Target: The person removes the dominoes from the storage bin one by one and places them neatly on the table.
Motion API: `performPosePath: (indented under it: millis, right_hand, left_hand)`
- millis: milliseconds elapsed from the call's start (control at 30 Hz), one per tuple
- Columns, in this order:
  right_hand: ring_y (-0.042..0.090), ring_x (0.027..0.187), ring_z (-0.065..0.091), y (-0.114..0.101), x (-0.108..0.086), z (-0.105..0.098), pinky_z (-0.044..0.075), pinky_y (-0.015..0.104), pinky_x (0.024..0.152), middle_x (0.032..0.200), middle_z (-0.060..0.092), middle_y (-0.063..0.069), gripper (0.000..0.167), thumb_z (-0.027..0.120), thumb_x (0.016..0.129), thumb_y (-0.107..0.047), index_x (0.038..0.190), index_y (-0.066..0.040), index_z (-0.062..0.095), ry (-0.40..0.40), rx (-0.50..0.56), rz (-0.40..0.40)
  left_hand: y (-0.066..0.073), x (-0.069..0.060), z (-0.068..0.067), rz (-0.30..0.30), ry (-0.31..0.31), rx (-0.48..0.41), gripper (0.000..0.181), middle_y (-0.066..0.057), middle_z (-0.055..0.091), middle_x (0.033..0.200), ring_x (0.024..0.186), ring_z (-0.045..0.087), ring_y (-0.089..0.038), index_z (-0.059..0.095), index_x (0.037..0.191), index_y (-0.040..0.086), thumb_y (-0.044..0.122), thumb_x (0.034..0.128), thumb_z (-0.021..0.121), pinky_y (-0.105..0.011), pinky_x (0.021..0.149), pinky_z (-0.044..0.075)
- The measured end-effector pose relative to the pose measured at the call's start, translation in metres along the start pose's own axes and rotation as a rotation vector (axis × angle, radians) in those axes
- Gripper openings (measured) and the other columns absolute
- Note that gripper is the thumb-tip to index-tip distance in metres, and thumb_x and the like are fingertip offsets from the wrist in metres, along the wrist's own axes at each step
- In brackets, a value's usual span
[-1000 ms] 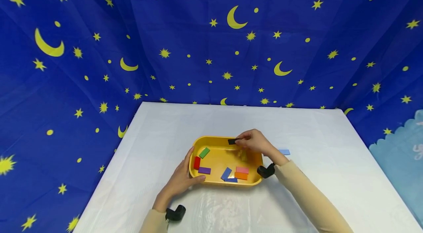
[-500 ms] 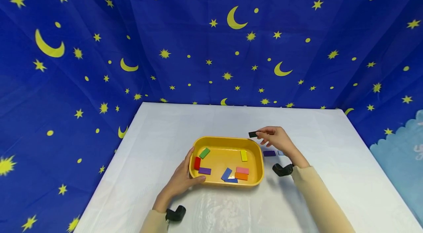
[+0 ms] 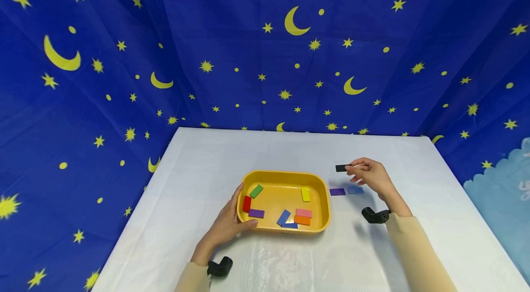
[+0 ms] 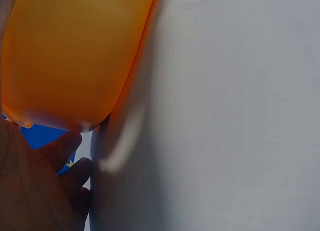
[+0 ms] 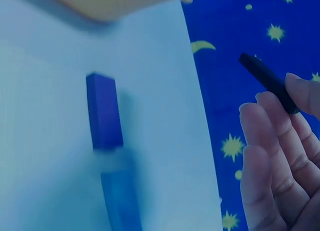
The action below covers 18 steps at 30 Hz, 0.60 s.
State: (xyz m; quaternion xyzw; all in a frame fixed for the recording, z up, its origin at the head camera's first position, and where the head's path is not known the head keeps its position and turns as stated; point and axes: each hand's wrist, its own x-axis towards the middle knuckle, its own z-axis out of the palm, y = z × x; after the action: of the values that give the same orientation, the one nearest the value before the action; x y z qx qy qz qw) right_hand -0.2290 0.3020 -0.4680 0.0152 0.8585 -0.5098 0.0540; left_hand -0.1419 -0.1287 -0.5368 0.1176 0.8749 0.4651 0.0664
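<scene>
My right hand [image 3: 370,176] pinches one end of a black rectangular block [image 3: 341,168] between thumb and fingers, above the table. Below it on the tabletop lie a purple block [image 3: 337,192] and a light blue block [image 3: 355,190], in a row to the right of a yellow plastic tray [image 3: 285,175]. The right wrist view shows the black block [image 5: 267,81] sticking out from the fingers. My left hand [image 3: 228,223] holds the tray's left end, thumb at the near rim. In the left wrist view its fingers [image 4: 75,173] reach beside the tray wall [image 4: 75,56].
Inside the tray lie a green block [image 3: 256,191], a red block [image 3: 247,204], a yellow block [image 3: 305,194], a pink block [image 3: 304,213], an orange block [image 3: 302,220] and several purple and blue ones. A blue star-patterned cloth [image 3: 248,53] hangs behind the white table [image 3: 219,149].
My right hand has carried the black block from over the tray's far rim to the right, uncovering the yellow block and the purple block on the table. The left hand stays on the tray.
</scene>
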Motion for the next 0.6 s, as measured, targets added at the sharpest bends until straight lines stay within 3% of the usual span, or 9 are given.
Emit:
performPosePath:
  millis: [200,467,600]
  right_hand:
    - [0.020,0.074,0.067,0.010,-0.003,-0.012,0.054,0.043,0.068,0.097,0.069,0.019,0.050,0.066,0.088,-0.042,0.111,0.002,0.057,0.018,-0.026,0.020]
    - [0.029,0.080,0.067,0.022,-0.008,-0.022,0.053,0.044,0.070,0.100,0.068,0.020,0.053,0.064,0.089,-0.043,0.114,0.002,0.057,0.029,-0.045,0.045]
    - [0.024,0.078,0.067,0.030,-0.008,-0.028,0.054,0.038,0.068,0.098,0.069,0.016,0.054,0.064,0.089,-0.045,0.116,0.001,0.057,0.042,-0.064,0.082]
  left_hand:
    - [-0.001,0.001,0.000,0.003,-0.001,0.005,0.106,-0.017,0.029,0.150,0.131,0.032,-0.041,0.004,0.153,0.034,0.050,0.0758,0.075,-0.065,0.100,0.025]
    - [0.000,-0.001,0.000,0.004,-0.003,-0.009,0.106,-0.017,0.032,0.148,0.130,0.034,-0.040,0.004,0.153,0.034,0.049,0.0755,0.075,-0.064,0.100,0.025]
    - [-0.001,0.000,0.000,-0.004,0.001,-0.001,0.106,-0.016,0.033,0.148,0.130,0.034,-0.039,0.004,0.152,0.037,0.050,0.0747,0.075,-0.064,0.101,0.025]
